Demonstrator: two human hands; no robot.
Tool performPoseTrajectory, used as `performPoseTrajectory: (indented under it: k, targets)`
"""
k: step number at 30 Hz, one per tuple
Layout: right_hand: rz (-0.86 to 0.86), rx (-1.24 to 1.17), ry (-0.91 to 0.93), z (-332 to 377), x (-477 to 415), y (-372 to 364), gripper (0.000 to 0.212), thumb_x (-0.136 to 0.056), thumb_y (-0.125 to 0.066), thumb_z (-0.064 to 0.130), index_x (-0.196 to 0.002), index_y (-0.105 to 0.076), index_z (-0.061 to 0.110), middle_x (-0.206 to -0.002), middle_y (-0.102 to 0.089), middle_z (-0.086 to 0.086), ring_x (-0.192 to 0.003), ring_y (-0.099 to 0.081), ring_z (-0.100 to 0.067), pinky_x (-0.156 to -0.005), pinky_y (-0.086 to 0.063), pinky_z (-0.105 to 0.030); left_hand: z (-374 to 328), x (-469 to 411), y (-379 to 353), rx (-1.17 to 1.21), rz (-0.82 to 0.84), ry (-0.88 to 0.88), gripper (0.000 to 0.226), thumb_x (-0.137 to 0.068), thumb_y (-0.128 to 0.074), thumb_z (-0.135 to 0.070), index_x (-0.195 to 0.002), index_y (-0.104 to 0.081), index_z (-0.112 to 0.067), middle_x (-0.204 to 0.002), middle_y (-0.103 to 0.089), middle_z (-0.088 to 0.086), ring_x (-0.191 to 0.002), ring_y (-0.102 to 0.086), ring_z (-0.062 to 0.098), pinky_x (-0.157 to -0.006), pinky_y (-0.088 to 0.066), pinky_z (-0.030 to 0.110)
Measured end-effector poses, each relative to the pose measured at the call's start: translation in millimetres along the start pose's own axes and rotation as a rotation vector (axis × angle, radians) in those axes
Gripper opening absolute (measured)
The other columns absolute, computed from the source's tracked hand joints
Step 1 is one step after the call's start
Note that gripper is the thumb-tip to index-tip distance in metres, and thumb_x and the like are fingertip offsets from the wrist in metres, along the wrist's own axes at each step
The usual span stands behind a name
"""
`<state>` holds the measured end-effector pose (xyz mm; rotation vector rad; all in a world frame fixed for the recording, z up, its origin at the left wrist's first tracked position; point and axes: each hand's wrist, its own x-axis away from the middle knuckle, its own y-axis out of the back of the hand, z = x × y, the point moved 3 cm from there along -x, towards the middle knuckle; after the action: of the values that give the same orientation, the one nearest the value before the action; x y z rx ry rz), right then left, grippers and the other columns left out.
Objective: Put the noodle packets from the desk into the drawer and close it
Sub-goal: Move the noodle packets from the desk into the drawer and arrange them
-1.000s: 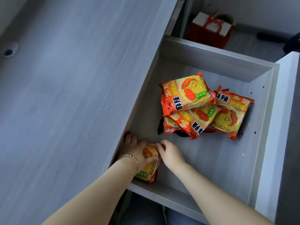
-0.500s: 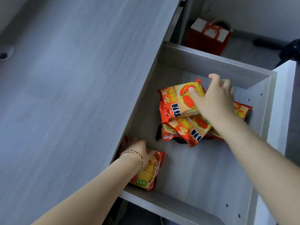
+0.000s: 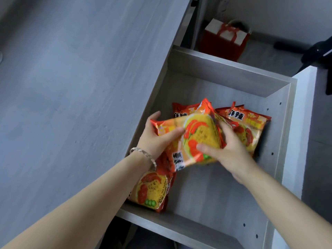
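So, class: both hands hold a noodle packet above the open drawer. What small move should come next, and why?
Probably lower the orange noodle packet, gripped by the left hand and right hand, onto the bare floor of the grey wooden drawer, then release; the drawer is open.

Both hands [image 3: 156,139] grip packet [image 3: 199,139] — over drawer [image 3: 224,78].

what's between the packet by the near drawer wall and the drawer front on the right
In the head view, bare drawer floor lies between the near packet and the drawer front; only the right forearm crosses above it.
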<state>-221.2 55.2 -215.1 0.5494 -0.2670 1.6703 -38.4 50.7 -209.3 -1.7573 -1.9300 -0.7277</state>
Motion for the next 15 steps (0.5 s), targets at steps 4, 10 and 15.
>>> performPoseTrajectory:
  k: [4, 10, 15]
  targets:
    - [0.128, -0.097, -0.118, -42, 33, 8, 0.043, -0.069, -0.058, 0.039, -0.11, -0.046, 0.048, -0.104, -0.057, 0.038, -0.09, -0.058, 0.023, -0.075, -0.048, -0.003, 17, 13, -7, -0.265, 0.231, -0.108, 0.043, -0.063, -0.085, -0.013, -0.092, -0.057, -0.03, -0.086, -0.065, -0.008, -0.074, -0.064, 0.004, -0.072, -0.056, 0.02]
    - [0.19, 0.216, -0.382, -125, 52, 25, 0.027, -0.074, -0.068, 0.046, -0.097, -0.057, 0.036, -0.106, -0.068, 0.009, -0.105, -0.064, -0.011, -0.095, -0.051, -0.04, 71, 13, -44, -1.034, 0.398, -0.126, 0.032, -0.079, -0.069, -0.028, -0.107, -0.061, -0.015, -0.109, -0.063, 0.003, -0.102, -0.058, 0.018, -0.083, -0.041, 0.022]
    - [0.149, 0.324, -0.464, -157, 50, 19, 0.021, -0.083, -0.064, 0.031, -0.098, -0.052, 0.041, -0.111, -0.067, 0.003, -0.109, -0.062, -0.019, -0.094, -0.051, -0.046, 104, 9, -62, -1.619, 0.551, -0.217, 0.039, -0.088, -0.052, -0.009, -0.126, -0.05, -0.016, -0.138, -0.039, 0.011, -0.126, -0.039, 0.031, -0.105, -0.033, 0.041]
